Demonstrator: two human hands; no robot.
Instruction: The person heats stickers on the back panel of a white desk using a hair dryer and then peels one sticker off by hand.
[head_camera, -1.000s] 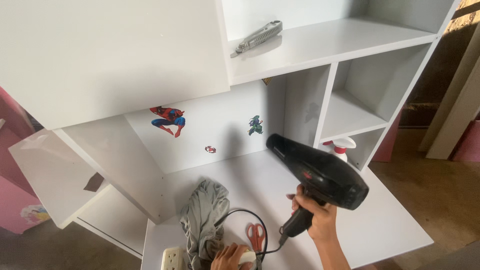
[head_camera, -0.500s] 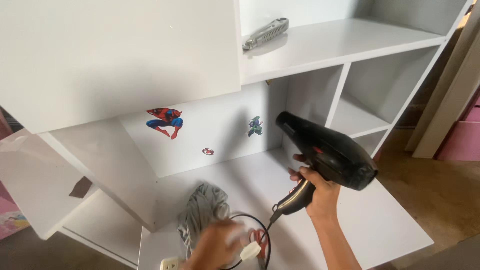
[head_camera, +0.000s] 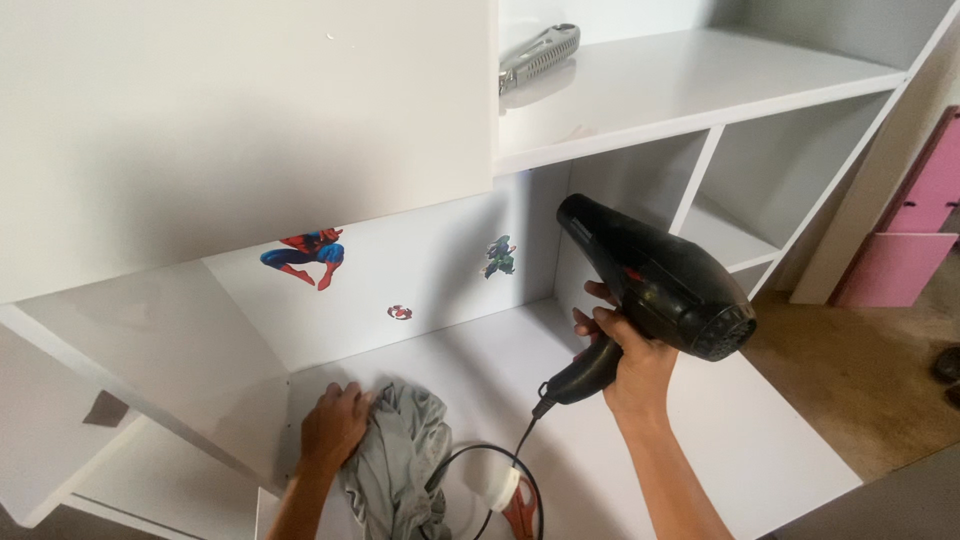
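Two bare hands work over the white desk surface; the right hand, at 4 o'clock, is wrapped tight round the handle of the black hair dryer, nozzle aimed toward 11 o'clock; the left hand, at 7 o'clock, fingers curled, presses the grey cloth; stickers sit at 10 o'clock.

The hair dryer looks like black plastic with a dull sheen, and its cord like smooth rubbery black. The rag is soft, crumpled grey cloth. The counter and shelf are smooth, faintly glossy white board.
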